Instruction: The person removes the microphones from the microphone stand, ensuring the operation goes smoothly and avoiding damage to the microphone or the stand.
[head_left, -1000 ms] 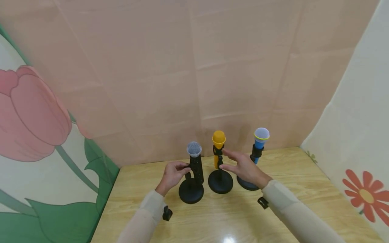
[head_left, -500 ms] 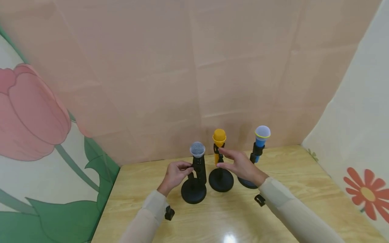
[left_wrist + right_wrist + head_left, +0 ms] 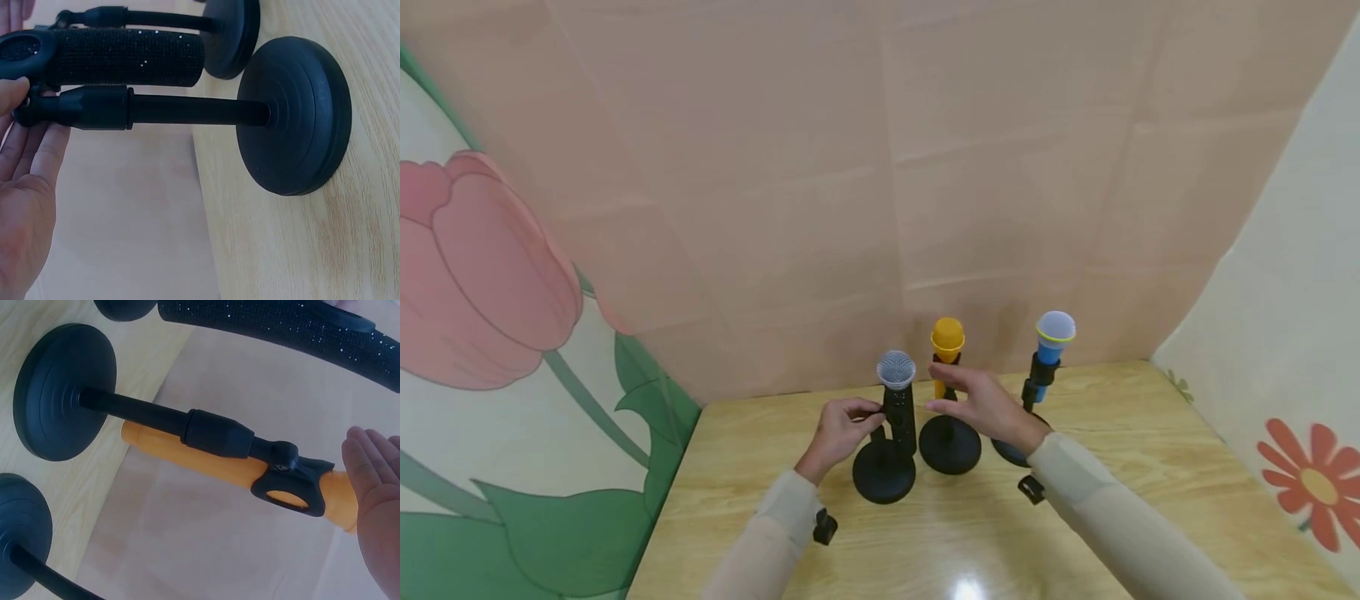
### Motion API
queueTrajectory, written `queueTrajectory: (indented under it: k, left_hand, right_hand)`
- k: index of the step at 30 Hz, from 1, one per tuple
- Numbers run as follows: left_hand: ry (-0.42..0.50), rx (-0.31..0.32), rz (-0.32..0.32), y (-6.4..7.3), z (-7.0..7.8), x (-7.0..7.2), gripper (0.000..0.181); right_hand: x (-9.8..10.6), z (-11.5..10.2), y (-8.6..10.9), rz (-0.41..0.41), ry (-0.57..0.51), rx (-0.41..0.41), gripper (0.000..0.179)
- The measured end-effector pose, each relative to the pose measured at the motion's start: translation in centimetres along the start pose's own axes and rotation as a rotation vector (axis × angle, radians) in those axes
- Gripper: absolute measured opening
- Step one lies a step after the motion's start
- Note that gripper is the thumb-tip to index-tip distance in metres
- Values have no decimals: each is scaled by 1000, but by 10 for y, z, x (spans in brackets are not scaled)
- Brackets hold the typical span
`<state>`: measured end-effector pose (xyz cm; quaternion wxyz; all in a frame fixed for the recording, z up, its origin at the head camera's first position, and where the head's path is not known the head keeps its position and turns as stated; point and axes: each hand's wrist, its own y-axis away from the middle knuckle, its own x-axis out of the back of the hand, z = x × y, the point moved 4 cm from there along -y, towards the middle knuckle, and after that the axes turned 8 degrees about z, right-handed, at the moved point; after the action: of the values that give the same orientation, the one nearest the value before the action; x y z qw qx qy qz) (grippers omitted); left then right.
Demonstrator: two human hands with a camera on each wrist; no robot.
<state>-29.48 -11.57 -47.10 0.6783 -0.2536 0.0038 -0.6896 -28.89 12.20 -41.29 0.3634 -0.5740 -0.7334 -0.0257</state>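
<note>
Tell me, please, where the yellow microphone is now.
In the head view, the yellow microphone is on its black stand, slightly right of centre, between the black microphone and the blue microphone.

**Your three views: one wide, two close**

Your head camera looks forward and down from well back, over the desk (image 3: 737, 458) to the pink backdrop (image 3: 775, 208). Your left wrist camera sees the black microphone (image 3: 131, 59) sideways, close up; your right, the orange microphone (image 3: 206, 464), likewise. Both wrist views share the black one.
</note>
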Motion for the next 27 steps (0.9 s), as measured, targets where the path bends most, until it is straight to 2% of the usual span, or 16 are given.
queueTrajectory:
  k: [15, 27]
  left_hand:
    - [-4, -5, -2, -3, 0, 0, 9]
    - [-1, -4, -24, -1, 1, 1, 8]
  right_hand:
    - [-13, -2, -9, 2, -6, 28, 62]
    - [-21, -2, -15, -2, -24, -9, 57]
